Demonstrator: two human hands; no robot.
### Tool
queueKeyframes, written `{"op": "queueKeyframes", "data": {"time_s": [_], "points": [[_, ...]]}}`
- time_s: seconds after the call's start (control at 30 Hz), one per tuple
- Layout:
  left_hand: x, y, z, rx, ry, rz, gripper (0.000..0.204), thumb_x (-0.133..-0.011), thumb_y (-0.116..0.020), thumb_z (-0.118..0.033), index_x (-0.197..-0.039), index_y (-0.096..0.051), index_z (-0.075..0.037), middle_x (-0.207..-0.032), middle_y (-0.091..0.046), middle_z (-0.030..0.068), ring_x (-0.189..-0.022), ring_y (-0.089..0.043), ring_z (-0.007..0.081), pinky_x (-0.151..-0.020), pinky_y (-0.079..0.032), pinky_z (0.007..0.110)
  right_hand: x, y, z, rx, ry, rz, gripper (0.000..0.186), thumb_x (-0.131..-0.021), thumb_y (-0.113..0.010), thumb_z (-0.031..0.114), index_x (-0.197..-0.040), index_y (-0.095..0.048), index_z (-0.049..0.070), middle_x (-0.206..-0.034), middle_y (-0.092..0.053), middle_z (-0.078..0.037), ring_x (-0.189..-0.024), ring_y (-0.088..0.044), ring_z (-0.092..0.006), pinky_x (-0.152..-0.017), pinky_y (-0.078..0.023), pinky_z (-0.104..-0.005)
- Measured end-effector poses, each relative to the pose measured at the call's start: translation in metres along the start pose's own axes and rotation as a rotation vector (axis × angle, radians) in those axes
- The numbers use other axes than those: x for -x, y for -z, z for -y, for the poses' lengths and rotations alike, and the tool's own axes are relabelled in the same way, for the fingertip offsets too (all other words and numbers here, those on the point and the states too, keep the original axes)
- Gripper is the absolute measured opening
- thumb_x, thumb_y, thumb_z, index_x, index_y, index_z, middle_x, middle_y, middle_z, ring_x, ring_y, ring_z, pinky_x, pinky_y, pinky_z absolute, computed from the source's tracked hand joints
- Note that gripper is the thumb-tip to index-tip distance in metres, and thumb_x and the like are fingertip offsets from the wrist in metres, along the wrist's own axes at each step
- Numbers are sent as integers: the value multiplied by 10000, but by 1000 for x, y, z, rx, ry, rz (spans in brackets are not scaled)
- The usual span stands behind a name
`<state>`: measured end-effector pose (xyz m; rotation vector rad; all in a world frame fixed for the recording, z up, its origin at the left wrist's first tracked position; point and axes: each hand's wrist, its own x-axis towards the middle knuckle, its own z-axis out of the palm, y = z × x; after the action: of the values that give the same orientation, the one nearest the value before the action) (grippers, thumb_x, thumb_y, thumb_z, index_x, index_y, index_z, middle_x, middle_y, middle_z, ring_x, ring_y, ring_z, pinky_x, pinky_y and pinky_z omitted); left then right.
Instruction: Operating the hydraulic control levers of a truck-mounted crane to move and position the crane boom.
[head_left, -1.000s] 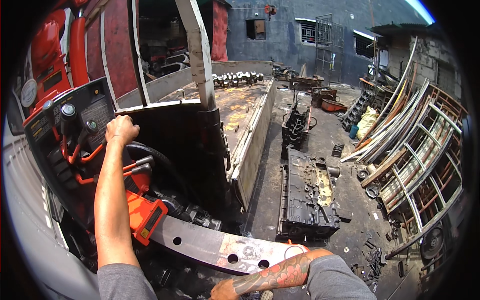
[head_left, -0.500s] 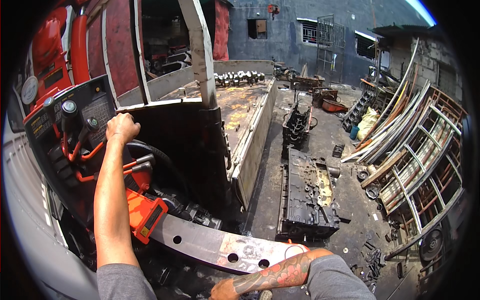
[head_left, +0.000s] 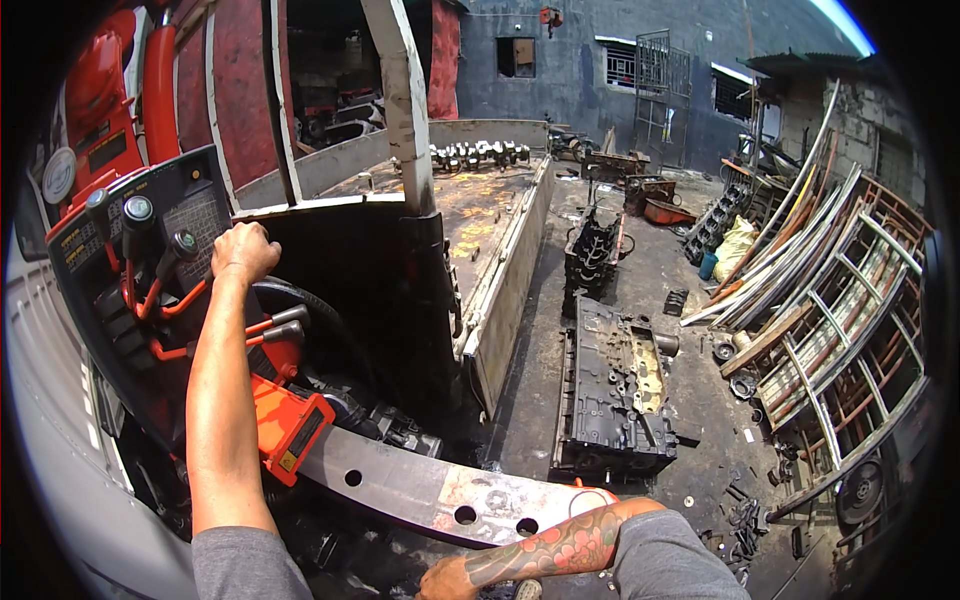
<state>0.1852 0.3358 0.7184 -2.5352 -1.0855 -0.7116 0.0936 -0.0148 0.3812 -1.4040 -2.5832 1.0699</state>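
My left hand (head_left: pixel 245 250) is closed in a fist at the end of an orange control lever (head_left: pixel 188 303); the lever's knob is hidden inside it. Beside it, more black-knobbed levers (head_left: pixel 138 212) rise in front of a dark control panel (head_left: pixel 195 215) with printed charts. Two further levers (head_left: pixel 288 322) stick out below my wrist. My tattooed right forearm crosses low over a pale steel beam (head_left: pixel 400 482) with round holes. At the bottom edge, my right hand (head_left: pixel 447 580) is partly cut off, and its fingers are hidden.
An orange bracket (head_left: pixel 290 425) meets the beam's left end. Beyond stands a truck bed (head_left: pixel 510 270) carrying a crankshaft (head_left: pixel 480 155). Engine blocks (head_left: pixel 615 390) sit on the ground to the right. Pipes (head_left: pixel 790 250) and a metal frame (head_left: pixel 830 330) lean along the far right.
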Motion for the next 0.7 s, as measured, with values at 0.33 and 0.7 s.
{"op": "queueKeyframes", "data": {"time_s": [0.33, 0.7], "points": [[-1, 0, 1, 14, -20, -16, 338, -823, -630, -321, -999, -787, -79, -1071, -733, 212, -1026, -706, 374, -957, -544, 461, 0, 1, 1, 7, 5, 4, 395, -783, -667, 190, -1143, -685, 25, -1107, -711, -196, -1125, -657, -376, -957, -530, -468], [1, -1, 1, 19, 5, -8, 330, -816, -629, -309, -993, -788, -79, -1062, -734, 211, -1017, -708, 372, -952, -546, 458, 3, -1, -2, 16, 12, -55, 380, -766, -664, 170, -1113, -691, 19, -1075, -717, -201, -1088, -671, -383, -930, -543, -467]]}}
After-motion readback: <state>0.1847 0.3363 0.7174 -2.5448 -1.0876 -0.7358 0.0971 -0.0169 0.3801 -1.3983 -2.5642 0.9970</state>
